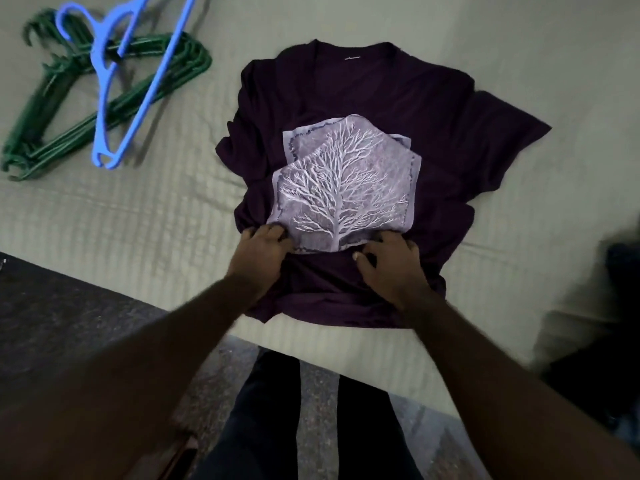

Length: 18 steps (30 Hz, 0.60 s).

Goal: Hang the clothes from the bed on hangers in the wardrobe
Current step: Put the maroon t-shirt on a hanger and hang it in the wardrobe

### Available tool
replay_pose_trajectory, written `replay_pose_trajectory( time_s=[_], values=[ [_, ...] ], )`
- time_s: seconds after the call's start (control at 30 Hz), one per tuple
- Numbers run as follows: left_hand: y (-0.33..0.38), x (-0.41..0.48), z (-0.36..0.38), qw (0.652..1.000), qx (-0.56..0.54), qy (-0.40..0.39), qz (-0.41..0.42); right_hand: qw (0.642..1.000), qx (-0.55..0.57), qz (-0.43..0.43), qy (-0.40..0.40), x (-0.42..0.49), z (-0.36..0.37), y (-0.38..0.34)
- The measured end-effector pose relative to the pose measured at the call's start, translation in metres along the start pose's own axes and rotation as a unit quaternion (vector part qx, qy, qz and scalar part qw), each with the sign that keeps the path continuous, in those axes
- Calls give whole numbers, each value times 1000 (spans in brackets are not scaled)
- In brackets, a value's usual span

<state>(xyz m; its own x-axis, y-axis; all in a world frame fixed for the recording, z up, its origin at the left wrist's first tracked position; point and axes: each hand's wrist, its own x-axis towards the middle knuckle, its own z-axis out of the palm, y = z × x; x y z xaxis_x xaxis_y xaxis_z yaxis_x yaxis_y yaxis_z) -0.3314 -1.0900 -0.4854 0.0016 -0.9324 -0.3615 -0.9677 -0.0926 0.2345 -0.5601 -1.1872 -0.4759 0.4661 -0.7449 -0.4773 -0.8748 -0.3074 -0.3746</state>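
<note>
Purple tree-print shirt (363,98), blue hanger (138,77), green hangers (52,105)

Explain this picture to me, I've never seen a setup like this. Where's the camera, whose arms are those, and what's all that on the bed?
There is no machine here. A person wears one camera on the head, looking forward and down, so the two arms are their own. They stand at the edge of a bed with a pale sheet. On it lies a rumpled purple shirt with a pale tree print. The left hand and right hand both curl their fingers into the shirt at the print's lower edge, gripping the cloth. Farther off on the left lie green hangers with a blue hanger across them. Something dark at the right edge is too blurred to name.
</note>
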Motion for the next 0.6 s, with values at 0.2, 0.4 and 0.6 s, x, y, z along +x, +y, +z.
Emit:
replay_pose_trajectory(
  time_s=[0.2,0.4,0.6],
  values=[
    [-11,-12,-6,988,-142,-28,57,988,37,143,35,-4,-26,34],
    [-6,-11,7,990,-140,-11,-23,977,86,190,46,-4,-23,53],
    [6,0,8,989,-96,-80,-78,990,3,79,115,-5,-8,62]
  ],
)
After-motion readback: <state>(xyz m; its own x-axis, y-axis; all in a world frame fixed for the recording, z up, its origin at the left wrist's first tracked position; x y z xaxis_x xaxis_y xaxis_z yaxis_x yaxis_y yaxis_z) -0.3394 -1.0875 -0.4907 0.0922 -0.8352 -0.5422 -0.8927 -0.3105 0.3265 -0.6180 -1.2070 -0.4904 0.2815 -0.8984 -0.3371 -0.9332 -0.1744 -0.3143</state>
